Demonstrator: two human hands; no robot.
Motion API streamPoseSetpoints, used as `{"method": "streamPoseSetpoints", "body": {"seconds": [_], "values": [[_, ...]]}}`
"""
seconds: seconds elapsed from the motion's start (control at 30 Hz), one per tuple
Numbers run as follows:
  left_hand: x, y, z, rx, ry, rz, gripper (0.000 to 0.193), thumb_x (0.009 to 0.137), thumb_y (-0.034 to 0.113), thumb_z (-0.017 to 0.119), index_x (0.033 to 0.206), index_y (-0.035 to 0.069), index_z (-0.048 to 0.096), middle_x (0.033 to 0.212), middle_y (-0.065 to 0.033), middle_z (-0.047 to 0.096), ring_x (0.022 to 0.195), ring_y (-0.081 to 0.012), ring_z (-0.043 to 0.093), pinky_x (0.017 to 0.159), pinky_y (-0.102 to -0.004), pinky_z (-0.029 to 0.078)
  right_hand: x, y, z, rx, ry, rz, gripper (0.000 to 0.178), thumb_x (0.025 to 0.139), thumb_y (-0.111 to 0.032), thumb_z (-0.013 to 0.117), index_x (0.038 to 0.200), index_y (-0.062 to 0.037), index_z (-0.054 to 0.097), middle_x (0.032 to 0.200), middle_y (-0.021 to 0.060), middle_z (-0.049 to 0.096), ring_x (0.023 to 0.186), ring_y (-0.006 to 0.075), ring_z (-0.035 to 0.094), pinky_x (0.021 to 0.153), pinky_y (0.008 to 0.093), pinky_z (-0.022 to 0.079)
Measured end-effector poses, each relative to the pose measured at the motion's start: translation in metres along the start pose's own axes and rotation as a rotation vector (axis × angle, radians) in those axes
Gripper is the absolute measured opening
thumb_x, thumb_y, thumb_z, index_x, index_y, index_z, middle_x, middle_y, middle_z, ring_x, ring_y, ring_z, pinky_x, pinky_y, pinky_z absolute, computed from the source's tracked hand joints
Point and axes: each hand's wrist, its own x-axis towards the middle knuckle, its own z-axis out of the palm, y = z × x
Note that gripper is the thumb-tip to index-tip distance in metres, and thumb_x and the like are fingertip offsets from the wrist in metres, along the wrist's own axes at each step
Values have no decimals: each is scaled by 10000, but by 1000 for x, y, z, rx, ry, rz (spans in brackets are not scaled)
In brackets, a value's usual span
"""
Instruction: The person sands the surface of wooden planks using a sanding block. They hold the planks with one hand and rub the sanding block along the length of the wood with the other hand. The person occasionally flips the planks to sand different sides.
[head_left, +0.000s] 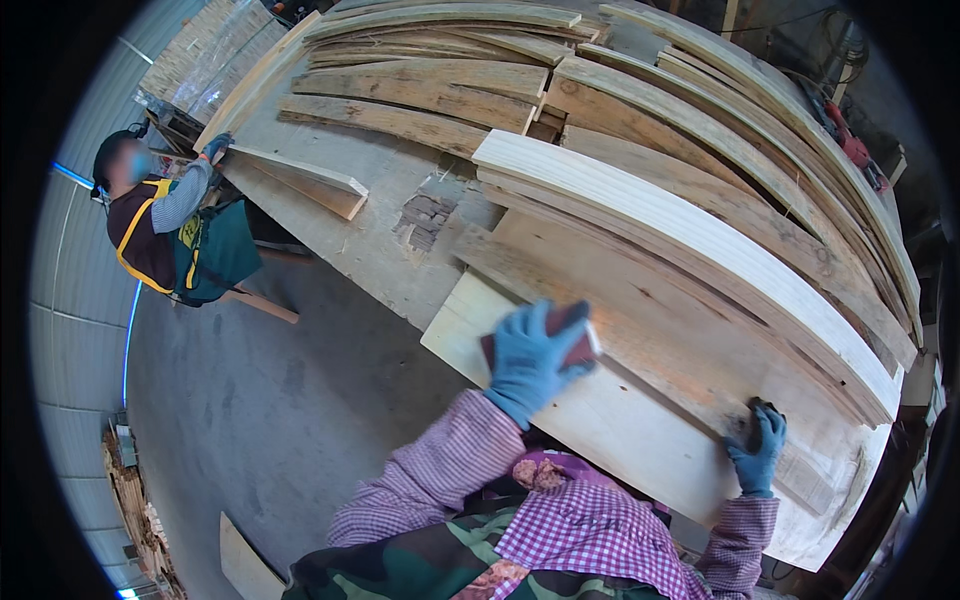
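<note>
My left hand [530,355], in a blue glove, presses a dark red sanding block [577,335] onto a pale wooden board [600,425] lying along the near edge of the workbench. My right hand [757,445], also gloved in blue, lies flat on the same board farther right, over a dark knot, with its fingers spread. Both forearms wear checked purple sleeves.
Many long planks [690,220] are stacked across the bench [370,240], some pale, some weathered. A co-worker [165,235] in a green apron stands at the far left, one gloved hand on a plank [300,175]. Grey concrete floor [260,400] lies left of me, with wood scraps [135,500].
</note>
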Motion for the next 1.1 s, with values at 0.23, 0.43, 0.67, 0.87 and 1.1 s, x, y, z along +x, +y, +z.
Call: {"method": "streamPoseSetpoints", "body": {"seconds": [0.23,0.43,0.67,0.87,1.1], "values": [[41,-143,-29,275,51,-398,762,772,619,723,1433,309,505,1233,-242,511,1099,-428,522,954,-524,421,5,-24,7,-74,-7,8,739,640,-323,866,1284,-90,587,1246,127,557,1249,382,455,1152,538,277],[58,-125,-35,273,-11,-526,756,782,644,692,1427,295,506,1224,-243,496,1089,-423,503,933,-523,404,10,-23,9,-45,-12,-27,746,634,-317,870,1281,-87,580,1243,119,564,1255,372,453,1156,535,272],[1,43,19,-3,-5,-22,791,721,556,780,1423,309,511,1314,-200,455,1170,-417,449,969,-575,361,7,-28,5,-48,-21,-6,734,640,-298,866,1279,-83,575,1263,120,566,1259,363,458,1162,527,268],[44,-49,-20,65,-22,-108,756,706,511,810,1382,295,549,1229,-205,494,1092,-385,503,905,-499,446,9,-31,4,-34,-17,26,737,637,-303,869,1277,-82,576,1270,120,560,1264,368,452,1160,525,271],[85,-153,-40,429,-44,-645,725,794,652,682,1424,341,501,1242,-202,509,1101,-415,518,952,-517,416,9,-31,8,-46,7,23,748,634,-315,867,1284,-89,576,1270,121,547,1286,386,423,1150,535,277]]}}
